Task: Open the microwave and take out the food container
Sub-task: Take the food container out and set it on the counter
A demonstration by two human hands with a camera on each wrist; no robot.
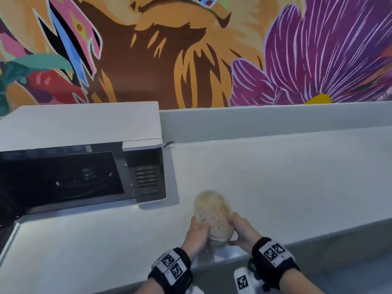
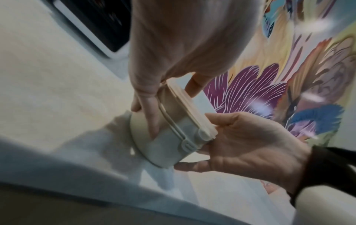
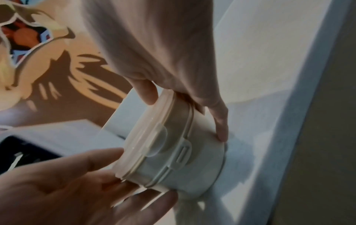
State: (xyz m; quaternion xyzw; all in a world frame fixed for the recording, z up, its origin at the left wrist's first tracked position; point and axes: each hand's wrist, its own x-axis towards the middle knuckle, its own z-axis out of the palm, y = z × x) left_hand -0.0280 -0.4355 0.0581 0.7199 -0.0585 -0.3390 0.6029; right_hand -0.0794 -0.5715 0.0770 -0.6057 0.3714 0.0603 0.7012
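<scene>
A round pale food container (image 1: 213, 215) with a clear clip-on lid and yellowish food inside is held between both hands over the white counter (image 1: 275, 177), near its front edge. My left hand (image 1: 198, 231) grips its left side, thumb over the lid rim and fingers down the wall (image 2: 152, 109). My right hand (image 1: 241, 230) grips the right side the same way (image 3: 219, 121). The container (image 2: 173, 137) has its base at the counter; whether it touches I cannot tell. The white microwave (image 1: 84, 126) stands at the left, its dark cavity (image 1: 63, 179) showing the turntable.
The microwave's control panel (image 1: 146, 179) faces the container's spot. A low white backsplash (image 1: 275, 117) runs behind the counter under a colourful mural (image 1: 191, 49). The counter's front edge (image 1: 318, 236) lies just below my wrists.
</scene>
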